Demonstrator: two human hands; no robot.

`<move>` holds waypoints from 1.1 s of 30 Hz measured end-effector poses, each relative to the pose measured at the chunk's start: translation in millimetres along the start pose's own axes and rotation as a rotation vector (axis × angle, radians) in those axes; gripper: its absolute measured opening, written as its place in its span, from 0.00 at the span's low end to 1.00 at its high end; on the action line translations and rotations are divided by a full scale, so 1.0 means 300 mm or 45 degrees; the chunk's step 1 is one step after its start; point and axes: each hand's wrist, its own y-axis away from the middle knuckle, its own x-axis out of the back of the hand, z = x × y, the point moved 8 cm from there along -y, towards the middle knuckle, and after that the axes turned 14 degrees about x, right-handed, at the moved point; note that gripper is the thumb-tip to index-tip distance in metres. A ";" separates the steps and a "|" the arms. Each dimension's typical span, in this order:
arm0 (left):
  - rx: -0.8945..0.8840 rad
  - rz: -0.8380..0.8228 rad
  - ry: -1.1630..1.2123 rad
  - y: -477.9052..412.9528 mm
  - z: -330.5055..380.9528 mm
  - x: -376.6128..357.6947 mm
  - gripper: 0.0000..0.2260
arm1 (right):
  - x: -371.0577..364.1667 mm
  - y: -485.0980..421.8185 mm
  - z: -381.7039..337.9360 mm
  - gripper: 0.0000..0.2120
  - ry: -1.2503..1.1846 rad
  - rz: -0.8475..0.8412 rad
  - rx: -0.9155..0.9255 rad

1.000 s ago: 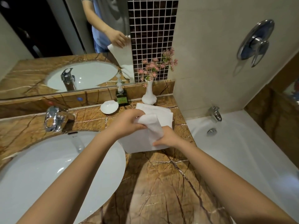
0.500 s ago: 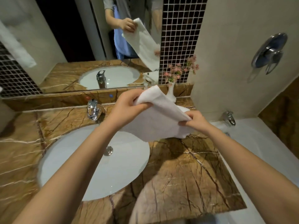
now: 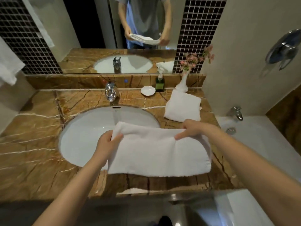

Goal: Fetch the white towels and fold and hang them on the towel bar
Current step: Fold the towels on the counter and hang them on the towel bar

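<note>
Left hand (image 3: 106, 144) grip pinching upper left edge of white towel (image 3: 159, 150); right hand (image 3: 190, 128) grip pinching upper right edge. Towel hanging spread between hands, overlapping right rim of sink basin (image 3: 88, 128), hem showing just short of tabletop (image 3: 32, 152) front edge. Bathtub (image 3: 260, 144) bordering tabletop's right edge.

Count, direct view:
- Hands: two.
- Towels: three. One held, one folded towel (image 3: 182, 106) lying at back right of tabletop, one hanging towel (image 3: 8, 66) at left wall.

white towel (image 3: 159, 152), brown veined marble counter (image 3: 32, 154)

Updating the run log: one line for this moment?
left hand, right hand: grip white terry towel | second folded white towel: on brown marble counter
</note>
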 end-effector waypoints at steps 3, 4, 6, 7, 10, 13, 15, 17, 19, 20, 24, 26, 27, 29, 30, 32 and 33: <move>0.096 0.082 -0.168 -0.028 -0.158 -0.018 0.11 | -0.124 -0.080 -0.018 0.22 0.171 -0.071 0.006; 0.113 0.087 -0.196 -0.033 -0.193 -0.025 0.10 | -0.153 -0.104 -0.021 0.21 0.222 -0.065 0.012; 0.117 0.078 -0.222 -0.035 -0.237 -0.038 0.08 | -0.191 -0.143 -0.026 0.21 0.337 -0.014 0.020; 0.103 0.072 -0.246 -0.036 -0.252 -0.044 0.07 | -0.205 -0.163 -0.026 0.21 0.400 0.021 0.031; 0.068 0.070 -0.375 -0.040 -0.280 -0.050 0.10 | -0.228 -0.189 -0.024 0.22 0.554 0.093 0.030; 0.098 0.093 -0.519 -0.031 -0.317 -0.053 0.22 | -0.252 -0.175 -0.031 0.21 0.726 0.133 0.077; -0.001 0.130 -0.633 -0.002 -0.325 -0.066 0.26 | -0.262 -0.146 -0.040 0.21 0.768 0.221 0.108; -0.120 0.241 -0.783 0.031 -0.324 -0.082 0.27 | -0.279 -0.110 -0.037 0.25 0.745 0.339 0.084; -0.240 0.319 -0.868 0.066 -0.297 -0.118 0.23 | -0.295 -0.063 -0.046 0.29 0.695 0.540 0.053; -0.317 0.304 -0.873 0.088 -0.273 -0.154 0.22 | -0.305 -0.034 -0.056 0.30 0.655 0.656 0.038; -0.632 0.040 -0.969 0.189 -0.181 -0.373 0.23 | -0.441 0.035 -0.046 0.30 0.421 0.778 -0.068; -0.702 -0.090 -1.102 0.224 -0.186 -0.478 0.25 | -0.511 0.052 -0.015 0.34 0.401 0.731 -0.088; -0.714 -0.150 -1.161 0.235 -0.205 -0.523 0.25 | -0.530 0.061 0.006 0.37 0.422 0.718 -0.096; -0.708 -0.215 -1.244 0.243 -0.256 -0.587 0.25 | -0.550 0.070 0.057 0.41 0.432 0.678 -0.120; -0.709 -0.204 -1.275 0.246 -0.274 -0.603 0.26 | -0.555 0.072 0.074 0.42 0.430 0.654 -0.116; -0.695 -0.154 -1.323 0.251 -0.298 -0.627 0.26 | -0.551 0.075 0.089 0.39 0.438 0.645 -0.093; -0.699 -0.131 -1.338 0.251 -0.301 -0.639 0.26 | -0.548 0.079 0.096 0.37 0.438 0.651 -0.096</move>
